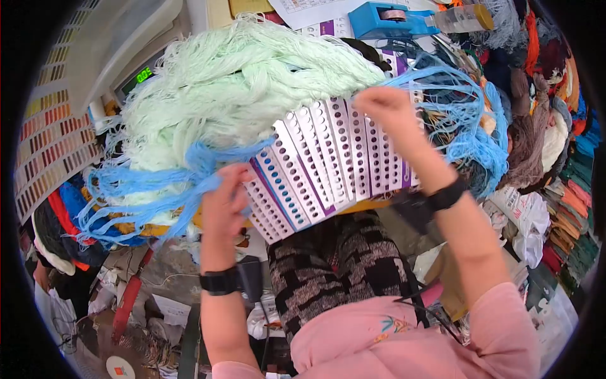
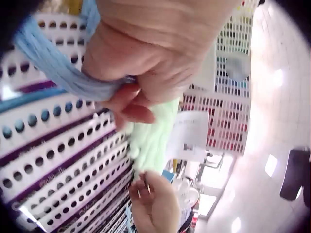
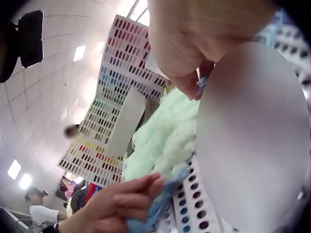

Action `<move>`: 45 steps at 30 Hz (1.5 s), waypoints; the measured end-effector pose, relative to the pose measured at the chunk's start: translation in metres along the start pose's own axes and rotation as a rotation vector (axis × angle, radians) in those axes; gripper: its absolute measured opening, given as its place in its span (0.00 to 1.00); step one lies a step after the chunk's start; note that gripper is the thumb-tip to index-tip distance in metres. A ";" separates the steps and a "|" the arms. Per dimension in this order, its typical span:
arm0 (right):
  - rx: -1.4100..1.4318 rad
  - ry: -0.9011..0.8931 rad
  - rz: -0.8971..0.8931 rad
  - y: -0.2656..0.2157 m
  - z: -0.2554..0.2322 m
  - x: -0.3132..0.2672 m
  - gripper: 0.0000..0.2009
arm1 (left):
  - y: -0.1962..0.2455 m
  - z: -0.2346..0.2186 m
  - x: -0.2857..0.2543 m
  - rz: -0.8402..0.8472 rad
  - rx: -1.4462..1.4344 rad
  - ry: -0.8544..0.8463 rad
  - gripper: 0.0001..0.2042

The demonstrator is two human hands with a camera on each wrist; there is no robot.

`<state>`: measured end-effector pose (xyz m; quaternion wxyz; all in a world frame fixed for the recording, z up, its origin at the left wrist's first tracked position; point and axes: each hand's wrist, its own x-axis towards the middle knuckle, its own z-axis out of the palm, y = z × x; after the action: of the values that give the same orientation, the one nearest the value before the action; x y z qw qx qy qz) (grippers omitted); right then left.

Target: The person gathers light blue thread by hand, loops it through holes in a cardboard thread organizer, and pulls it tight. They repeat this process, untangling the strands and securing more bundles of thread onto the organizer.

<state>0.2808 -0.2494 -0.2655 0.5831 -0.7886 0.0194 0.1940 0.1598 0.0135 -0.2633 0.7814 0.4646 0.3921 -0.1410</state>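
My left hand point(image 1: 224, 192) grips a bundle of light blue yarn point(image 1: 189, 174) at the left edge of a fan of cards. In the left wrist view the blue yarn point(image 2: 68, 73) runs into the curled fingers. Up at the fan's far right edge, my right hand point(image 1: 388, 110) has thumb and fingertips together; in the right wrist view a bit of blue yarn point(image 3: 201, 83) shows between them. The white and purple cards point(image 1: 319, 155) have rows of round holes. Behind them lies a big heap of pale green yarn point(image 1: 246, 76). More blue yarn point(image 1: 464, 95) spreads to the right.
A scale with a lit display point(image 1: 144, 74) stands back left, near a colour sample chart point(image 1: 53, 136). At the back are a blue tape dispenser point(image 1: 379, 22) and a bottle point(image 1: 464, 19). Hanks of many colours point(image 1: 530, 126) hang at right. Another person point(image 3: 41, 211) is far off.
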 end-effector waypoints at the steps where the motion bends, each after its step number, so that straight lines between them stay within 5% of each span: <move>1: -0.062 -0.021 -0.055 0.003 0.028 0.002 0.04 | -0.003 0.026 0.010 0.000 0.092 0.017 0.10; 3: -0.121 0.126 -0.377 0.016 0.071 0.005 0.01 | -0.016 0.059 0.031 0.023 0.281 0.027 0.09; 6: -0.493 0.185 -0.579 0.027 0.089 0.002 0.03 | -0.024 0.077 0.047 0.070 0.553 -0.019 0.08; 9: -0.475 0.073 -0.550 0.027 0.073 -0.007 0.06 | -0.014 0.072 0.036 0.036 0.740 -0.102 0.07; 17: -0.645 -0.127 -0.511 0.015 0.085 -0.028 0.23 | -0.023 0.066 0.039 0.051 0.186 -0.035 0.07; 20: -0.534 -0.081 -0.603 0.020 0.081 -0.025 0.19 | -0.026 0.072 0.041 0.076 0.078 -0.040 0.05; 26: -0.221 -0.057 -0.505 0.022 0.080 -0.009 0.13 | -0.032 0.079 0.047 0.129 0.093 -0.014 0.02; 32: -0.295 -0.129 -0.404 0.019 0.074 -0.009 0.16 | -0.013 0.053 0.036 0.039 -0.051 0.049 0.05; 41: -0.339 -0.179 -0.479 0.029 0.077 -0.008 0.17 | -0.015 0.040 0.030 -0.069 -0.111 0.003 0.07; 45: -0.329 -0.136 -0.462 0.030 0.080 -0.007 0.16 | -0.005 0.038 0.010 -0.111 -0.429 -0.353 0.06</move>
<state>0.2442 -0.1865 -0.3103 0.4759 -0.8414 -0.2315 0.1093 0.1818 -0.0193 -0.2640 0.9090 0.2348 0.2958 -0.1762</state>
